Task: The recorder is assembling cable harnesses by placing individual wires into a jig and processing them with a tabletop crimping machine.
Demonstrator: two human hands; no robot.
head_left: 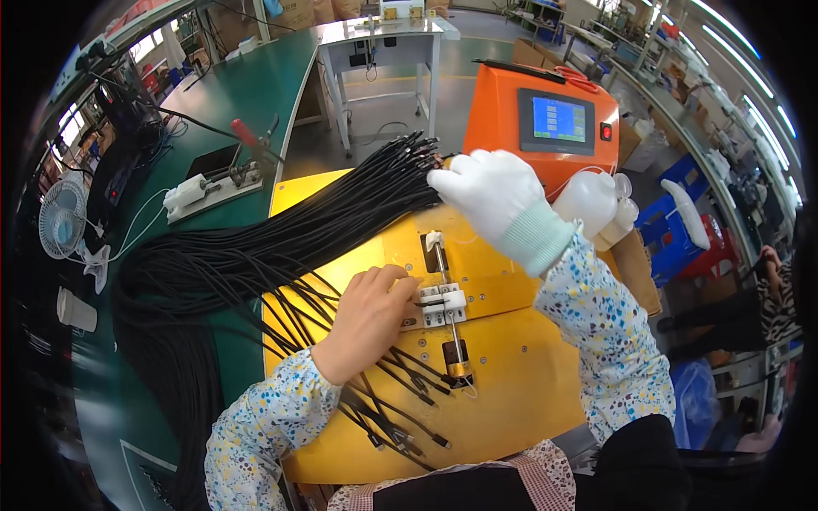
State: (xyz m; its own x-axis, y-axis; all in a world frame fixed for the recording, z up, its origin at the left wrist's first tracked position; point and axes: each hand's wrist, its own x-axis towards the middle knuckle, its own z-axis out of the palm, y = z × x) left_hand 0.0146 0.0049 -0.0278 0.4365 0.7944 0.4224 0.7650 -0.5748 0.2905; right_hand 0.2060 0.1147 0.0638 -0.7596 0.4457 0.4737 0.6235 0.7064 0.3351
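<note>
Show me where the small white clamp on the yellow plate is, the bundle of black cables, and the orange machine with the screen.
white clamp (pixel 445 306), head view, on its white block at the middle.
bundle of black cables (pixel 341 213), head view, on the thick middle of the strands.
orange machine (pixel 498 115), head view, on its orange front left of the screen.

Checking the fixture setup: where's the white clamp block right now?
Head view, centre: the white clamp block sits on the yellow jig plate, at the bare left hand's fingertips, below the gloved right hand.

Green workbench (pixel 247 85), grey floor (pixel 383 119), white table (pixel 379 34), ceiling strip lights (pixel 737 47)
</note>
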